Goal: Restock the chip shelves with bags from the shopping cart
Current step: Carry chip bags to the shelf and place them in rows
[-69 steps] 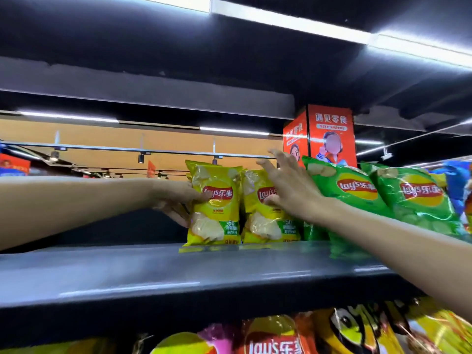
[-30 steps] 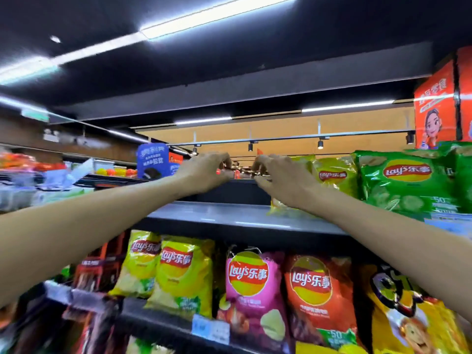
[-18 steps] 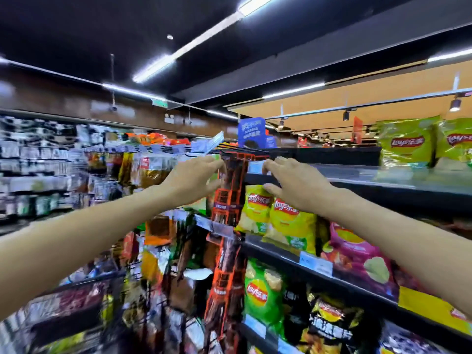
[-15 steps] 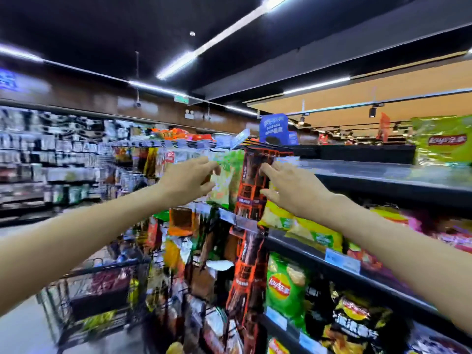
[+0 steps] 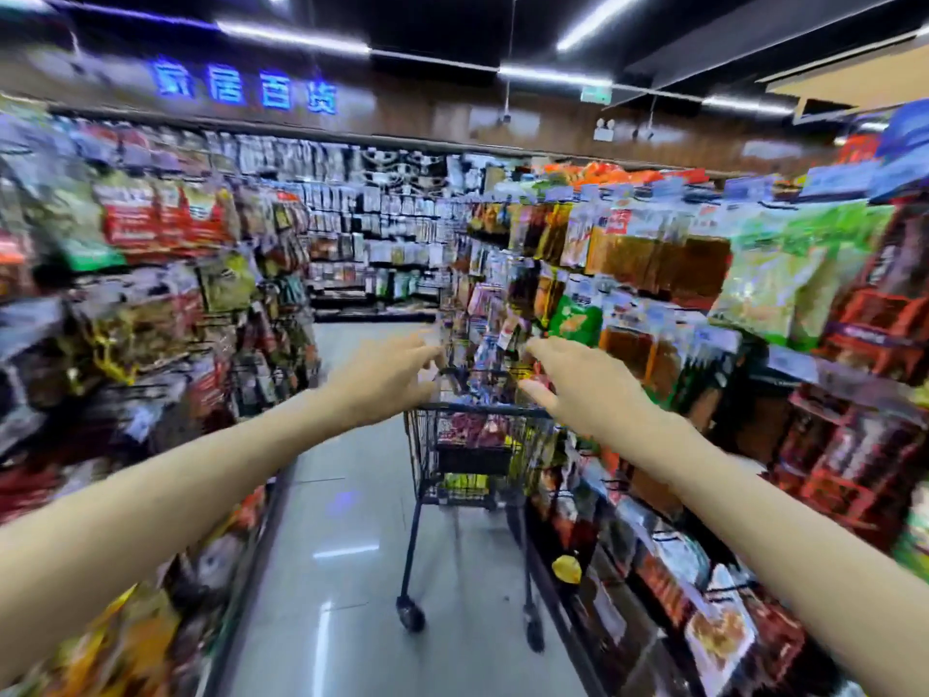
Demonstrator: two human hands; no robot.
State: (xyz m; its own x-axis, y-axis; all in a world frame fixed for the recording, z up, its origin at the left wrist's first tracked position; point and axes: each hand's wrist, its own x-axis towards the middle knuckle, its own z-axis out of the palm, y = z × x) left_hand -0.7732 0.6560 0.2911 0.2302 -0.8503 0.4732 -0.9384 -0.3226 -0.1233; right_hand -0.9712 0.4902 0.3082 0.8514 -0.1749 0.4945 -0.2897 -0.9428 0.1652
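A black wire shopping cart (image 5: 432, 447) stands in the aisle ahead, close to the right-hand shelving. Reddish and yellow bags (image 5: 470, 427) show inside its basket, blurred. My left hand (image 5: 387, 379) is stretched out in front of me, left of the cart's top, fingers relaxed and holding nothing. My right hand (image 5: 578, 382) reaches forward over the cart's right side, fingers spread and holding nothing. The chip shelves are out of view.
Packed snack shelves (image 5: 704, 304) line the right side, and hanging goods (image 5: 151, 294) fill racks on the left. The grey tiled floor (image 5: 347, 570) runs down the aisle between them. A far wall of hanging items (image 5: 382, 218) closes the aisle.
My view has swung left, away from the chip shelves and down the aisle. Both hands left the top shelf and now reach toward the cart.
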